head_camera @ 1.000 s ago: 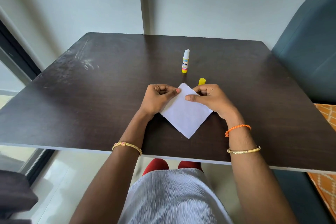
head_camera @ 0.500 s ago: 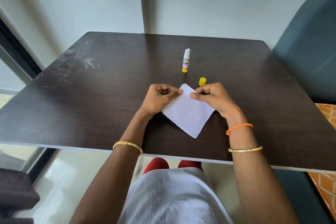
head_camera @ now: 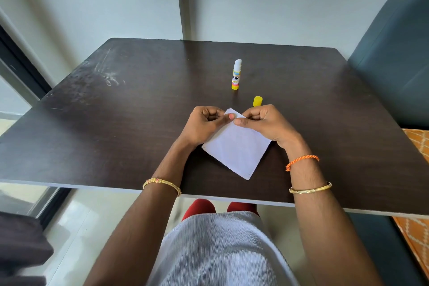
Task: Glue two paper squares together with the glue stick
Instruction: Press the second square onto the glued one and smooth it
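Note:
White paper squares (head_camera: pixel 236 151) lie stacked as a diamond on the dark table (head_camera: pixel 116 123), near its front edge. Only the top sheet shows fully; a thin second edge peeks out at the far corner. My left hand (head_camera: pixel 204 124) and my right hand (head_camera: pixel 260 124) both pinch that far corner, thumbs on top, almost touching each other. The uncapped glue stick (head_camera: pixel 236 74) stands upright behind my hands, its white glue exposed. Its yellow cap (head_camera: pixel 257 101) lies just beyond my right knuckles.
A dark teal upholstered seat (head_camera: pixel 394 58) stands at the table's right side, with an orange patterned cushion (head_camera: pixel 417 146) below it. A grey wall runs behind the table. A window frame (head_camera: pixel 21 69) is at the left. My lap sits under the front edge.
Both thumbs have slid along the paper's upper edges toward the far corner and now meet there. The paper stays in place; glue stick and cap have not moved.

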